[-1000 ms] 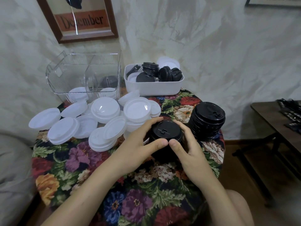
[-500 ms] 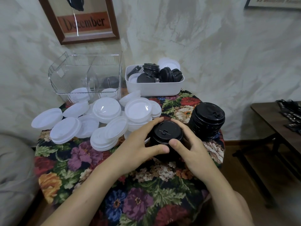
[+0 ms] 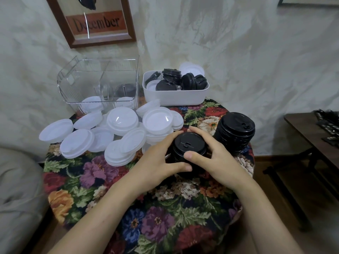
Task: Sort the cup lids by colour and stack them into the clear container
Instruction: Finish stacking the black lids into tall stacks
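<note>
My left hand [image 3: 157, 162] and right hand [image 3: 216, 158] grip the black lid stack [image 3: 189, 144] from both sides. Stack axis vertical, glossy tops up, on the tabletop [image 3: 110, 180] beside a taller black stack [image 3: 236, 131].

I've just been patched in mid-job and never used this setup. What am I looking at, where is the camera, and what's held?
There is no machine here: a person works with bare hands, and the picture comes from a camera on their head, looking down. The left hand and right hand both grip a short stack of black lids. On the floral tablecloth, a taller black stack stands to its right; loose white lids lie to the left. Behind are the clear container, with a few lids inside, and a white bin of mixed lids.
</note>
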Demonstrator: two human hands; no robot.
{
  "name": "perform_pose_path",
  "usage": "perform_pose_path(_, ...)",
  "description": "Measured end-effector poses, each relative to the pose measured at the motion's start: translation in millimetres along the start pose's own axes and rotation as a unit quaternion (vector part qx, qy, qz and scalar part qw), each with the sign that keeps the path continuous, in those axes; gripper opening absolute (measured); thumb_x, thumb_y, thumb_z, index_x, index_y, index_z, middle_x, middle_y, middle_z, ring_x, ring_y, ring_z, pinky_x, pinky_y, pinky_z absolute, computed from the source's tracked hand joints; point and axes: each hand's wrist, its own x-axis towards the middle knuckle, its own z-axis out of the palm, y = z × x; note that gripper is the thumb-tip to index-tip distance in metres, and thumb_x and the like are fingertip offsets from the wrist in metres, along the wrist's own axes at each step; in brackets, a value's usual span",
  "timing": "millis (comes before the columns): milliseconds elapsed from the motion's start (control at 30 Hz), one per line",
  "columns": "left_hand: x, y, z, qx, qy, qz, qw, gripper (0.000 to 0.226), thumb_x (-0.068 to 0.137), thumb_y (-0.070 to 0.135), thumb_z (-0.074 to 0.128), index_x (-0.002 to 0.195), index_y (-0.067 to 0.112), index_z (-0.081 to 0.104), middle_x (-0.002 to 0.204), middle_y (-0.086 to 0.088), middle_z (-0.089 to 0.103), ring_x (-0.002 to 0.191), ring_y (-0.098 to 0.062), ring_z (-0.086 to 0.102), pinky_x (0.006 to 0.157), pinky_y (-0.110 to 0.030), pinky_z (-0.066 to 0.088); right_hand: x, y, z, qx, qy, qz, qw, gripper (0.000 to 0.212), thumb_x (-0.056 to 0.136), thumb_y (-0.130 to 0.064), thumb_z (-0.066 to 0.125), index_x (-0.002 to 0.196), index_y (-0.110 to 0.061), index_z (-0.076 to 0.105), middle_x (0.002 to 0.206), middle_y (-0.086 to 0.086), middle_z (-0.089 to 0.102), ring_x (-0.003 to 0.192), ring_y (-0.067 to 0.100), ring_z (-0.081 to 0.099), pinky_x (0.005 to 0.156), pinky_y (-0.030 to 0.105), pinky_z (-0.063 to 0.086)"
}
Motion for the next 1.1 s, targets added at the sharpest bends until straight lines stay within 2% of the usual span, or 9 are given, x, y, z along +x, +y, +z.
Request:
perform_pose_path(100,0.8,-1.6,0.5,-0.004,0.001,-0.001,1.0,0.082,0.081,0.028,0.088,0.149,0.041,0.043,0.136,0.027,0.06,0.13,0.008,0.052,0.11,-0.022,0.043,0.5,0.7,1.6,0.011,-0.002,-0.003,1.0,0.063,0.083,-0.036,0.075,0.14,-0.034,0.051,0.122,-0.032,0.064,0.117,-0.008,0.06,0.092,0.008,0.044)
perform_pose_path(267,1.5,-4.2,-0.1,-0.001,0.0,-0.003,1.0,0.086,0.081,0.027,0.088,0.152,0.038,0.041,0.139,0.026,0.058,0.131,0.01,0.05,0.109,-0.015,0.039,-0.7,7.3,-0.6,0.022,-0.007,-0.005,1.0,0.066,0.084,-0.033,0.078,0.144,-0.031,0.05,0.13,-0.019,0.065,0.124,0.001,0.06,0.1,0.015,0.046)
perform_pose_path(433,1.1,-7.0,-1.5,-0.012,-0.016,-0.003,1.0,0.089,0.081,0.032,0.087,0.155,0.038,0.037,0.145,0.021,0.055,0.136,0.004,0.049,0.117,-0.032,0.039,-1.1,10.3,-5.7,0.014,-0.028,0.0,0.999,0.068,0.087,-0.035,0.077,0.148,-0.035,0.046,0.137,-0.02,0.061,0.13,0.001,0.056,0.106,0.019,0.044)
perform_pose_path(533,0.9,-7.7,-2.2,-0.012,-0.022,-0.002,1.0,0.091,0.081,0.034,0.086,0.156,0.038,0.035,0.148,0.021,0.053,0.137,0.004,0.048,0.119,-0.035,0.039,-3.0,10.2,-6.9,0.015,-0.035,0.002,0.999,0.067,0.089,-0.033,0.076,0.149,-0.036,0.045,0.14,-0.02,0.059,0.132,0.0,0.054,0.108,0.019,0.043)
perform_pose_path(667,0.6,-8.4,-1.0,0.0,-0.01,-0.002,1.0,0.091,0.081,0.031,0.087,0.154,0.042,0.034,0.144,0.026,0.053,0.134,0.008,0.048,0.115,-0.023,0.039,-4.0,11.6,-3.6,0.008,-0.02,0.003,1.0,0.066,0.089,-0.038,0.075,0.147,-0.039,0.045,0.137,-0.025,0.06,0.13,-0.003,0.054,0.106,0.018,0.042)
perform_pose_path(767,-0.1,-7.9,1.0,0.019,0.004,0.004,1.0,0.088,0.081,0.03,0.088,0.153,0.039,0.038,0.142,0.026,0.055,0.133,0.01,0.048,0.111,-0.016,0.039,-5.9,14.1,1.1,0.01,-0.001,0.008,1.0,0.069,0.087,-0.045,0.076,0.148,-0.041,0.044,0.136,-0.026,0.06,0.129,-0.005,0.054,0.107,0.021,0.042)
perform_pose_path(833,-0.5,-7.3,2.3,0.029,0.012,0.014,0.999,0.086,0.081,0.032,0.087,0.153,0.036,0.04,0.141,0.024,0.057,0.132,0.009,0.049,0.11,-0.017,0.04,-7.3,14.5,4.8,0.01,0.014,0.009,1.0,0.071,0.087,-0.046,0.076,0.149,-0.039,0.043,0.137,-0.023,0.06,0.128,-0.006,0.054,0.105,0.019,0.042)
perform_pose_path(933,-1.3,-6.9,2.8,0.04,0.013,0.024,0.999,0.081,0.082,0.033,0.086,0.151,0.036,0.043,0.139,0.023,0.059,0.131,0.009,0.05,0.11,-0.019,0.041,-10.6,12.3,11.5,0.006,0.041,0.005,0.999,0.071,0.084,-0.045,0.075,0.148,-0.036,0.045,0.136,-0.022,0.06,0.124,-0.009,0.054,0.098,0.009,0.042)
perform_pose_path(1100,-3.8,-4.5,2.1,0.044,0.008,0.023,0.999,0.082,0.084,0.033,0.084,0.153,0.034,0.04,0.142,0.022,0.058,0.133,0.008,0.049,0.114,-0.025,0.04,-14.2,8.3,17.1,0.017,0.073,0.006,0.997,0.059,0.087,-0.032,0.077,0.136,-0.045,0.048,0.126,-0.03,0.06,0.115,-0.016,0.056,0.089,0.003,0.041)
